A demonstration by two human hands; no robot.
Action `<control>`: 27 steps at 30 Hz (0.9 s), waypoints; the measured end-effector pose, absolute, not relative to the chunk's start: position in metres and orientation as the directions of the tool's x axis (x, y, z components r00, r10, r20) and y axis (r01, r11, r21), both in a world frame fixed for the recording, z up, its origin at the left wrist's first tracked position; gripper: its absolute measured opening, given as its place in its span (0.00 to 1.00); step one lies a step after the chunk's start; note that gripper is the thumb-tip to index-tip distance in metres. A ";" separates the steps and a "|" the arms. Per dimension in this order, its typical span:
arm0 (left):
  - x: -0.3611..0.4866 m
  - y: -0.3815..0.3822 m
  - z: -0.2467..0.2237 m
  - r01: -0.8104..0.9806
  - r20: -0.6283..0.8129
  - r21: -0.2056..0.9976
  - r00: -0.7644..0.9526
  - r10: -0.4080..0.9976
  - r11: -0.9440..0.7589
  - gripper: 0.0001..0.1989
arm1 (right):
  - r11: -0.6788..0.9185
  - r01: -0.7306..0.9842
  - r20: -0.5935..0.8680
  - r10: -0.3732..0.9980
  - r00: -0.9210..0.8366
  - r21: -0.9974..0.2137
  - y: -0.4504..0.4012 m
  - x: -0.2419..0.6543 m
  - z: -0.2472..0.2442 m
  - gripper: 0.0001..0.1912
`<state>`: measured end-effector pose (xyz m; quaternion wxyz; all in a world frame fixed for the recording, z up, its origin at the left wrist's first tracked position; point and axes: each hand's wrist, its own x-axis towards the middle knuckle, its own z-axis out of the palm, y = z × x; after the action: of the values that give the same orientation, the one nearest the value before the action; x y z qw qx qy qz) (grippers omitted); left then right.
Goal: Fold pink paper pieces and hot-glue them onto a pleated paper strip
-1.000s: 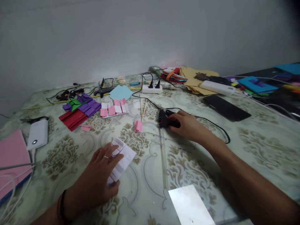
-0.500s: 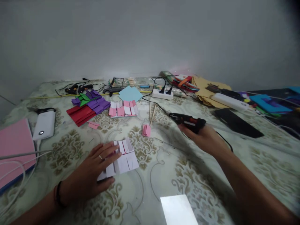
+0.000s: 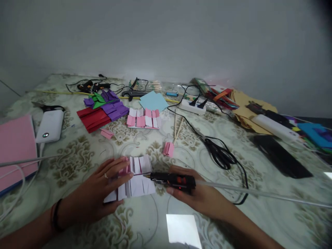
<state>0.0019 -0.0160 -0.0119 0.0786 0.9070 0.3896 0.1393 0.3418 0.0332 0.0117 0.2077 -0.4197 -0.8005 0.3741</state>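
Observation:
My left hand (image 3: 103,186) lies flat with its fingers stretched over the left part of a folded white and pink paper piece (image 3: 145,185). In my right hand (image 3: 192,190) is a black glue gun (image 3: 173,180), a clear glue stick trailing out behind it. The gun's nozzle points left, at or just above the middle of the white paper; whether it touches cannot be made out. A small folded pink paper (image 3: 168,149) lies beyond the gun, beside two thin wooden sticks (image 3: 178,128).
Behind are a pink-and-white folded piece (image 3: 144,119), red folded paper (image 3: 93,118), light blue sheets (image 3: 154,101) and a power strip (image 3: 192,107). Scissors (image 3: 216,150) and a black phone (image 3: 281,155) lie right, a power bank (image 3: 50,126) left. A white square (image 3: 183,228) is nearest.
My right hand has brought the glue gun left and down to the white paper, uncovering the scissors and cable. My left hand stays on the paper. The view has shifted slightly.

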 end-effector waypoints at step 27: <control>0.001 -0.015 -0.019 0.691 0.163 0.380 0.604 0.780 -0.615 0.33 | 0.462 0.397 0.132 0.767 -0.628 -0.793 0.045 0.333 -0.001 0.07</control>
<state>0.0005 -0.0152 -0.0187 0.1403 0.8844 0.4160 0.1584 0.3331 0.0454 -0.0008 0.2445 -0.3552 -0.8193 0.3780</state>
